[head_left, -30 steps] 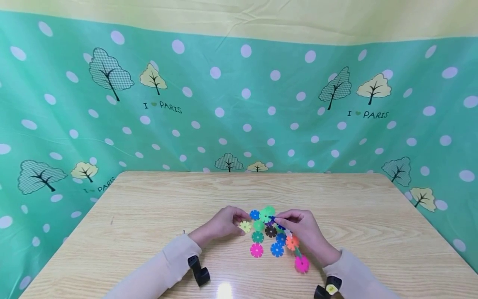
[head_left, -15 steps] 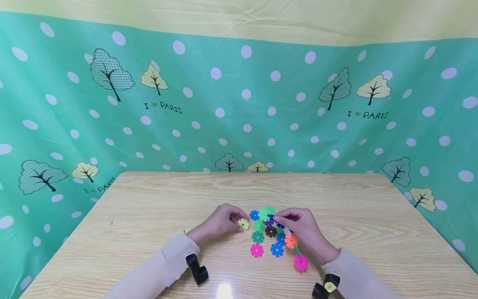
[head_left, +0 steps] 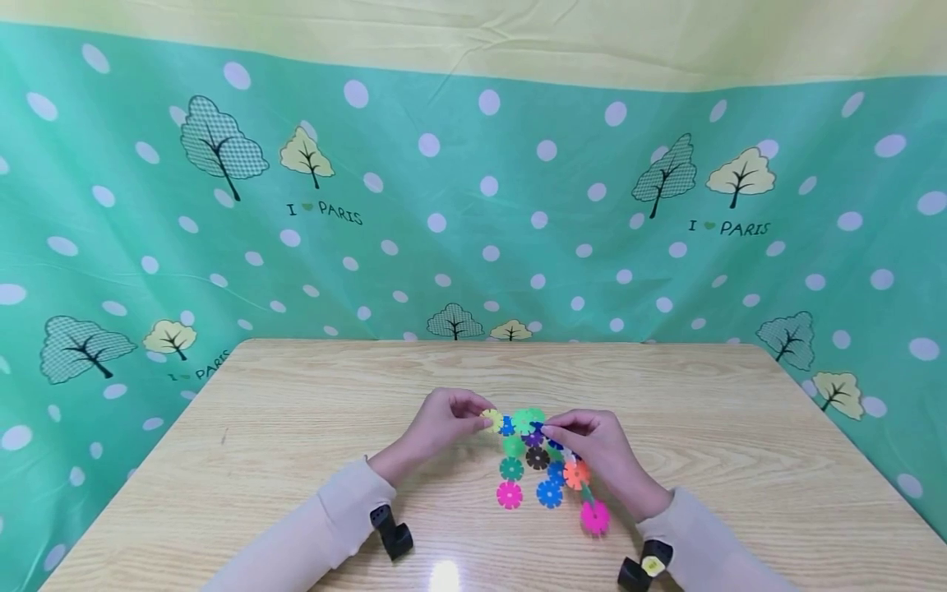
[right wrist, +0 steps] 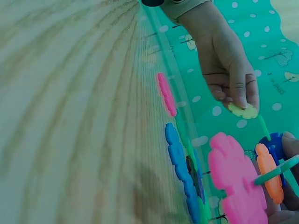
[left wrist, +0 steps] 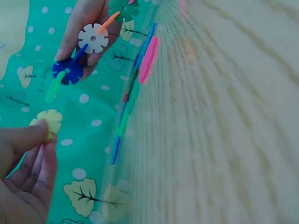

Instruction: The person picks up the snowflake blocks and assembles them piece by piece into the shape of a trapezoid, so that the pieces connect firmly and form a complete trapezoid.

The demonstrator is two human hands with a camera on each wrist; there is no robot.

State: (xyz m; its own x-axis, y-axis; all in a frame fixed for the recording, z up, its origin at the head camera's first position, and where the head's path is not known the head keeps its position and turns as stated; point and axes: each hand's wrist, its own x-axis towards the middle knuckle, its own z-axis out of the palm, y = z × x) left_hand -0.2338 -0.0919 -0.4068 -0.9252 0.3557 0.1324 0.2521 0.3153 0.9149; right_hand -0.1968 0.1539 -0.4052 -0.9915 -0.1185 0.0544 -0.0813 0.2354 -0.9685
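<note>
Probably light, stiff and slick, the pale-yellow notched plastic disc [left wrist: 50,120] is best taken by its rim, where the left hand [head_left: 444,423] pinches it, just beside the chain of colourful notched plastic discs [left wrist: 87,41] that the right hand [head_left: 602,444] pinches at a dark-blue disc [left wrist: 70,76].

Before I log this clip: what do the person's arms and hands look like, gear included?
Left hand and right hand: bare, no gloves. Left sleeve and right sleeve: long, plain, pale beige. Left wrist camera and right wrist camera: black; the right one bears a small yellow sticker, print unreadable. No cables visible.
</note>
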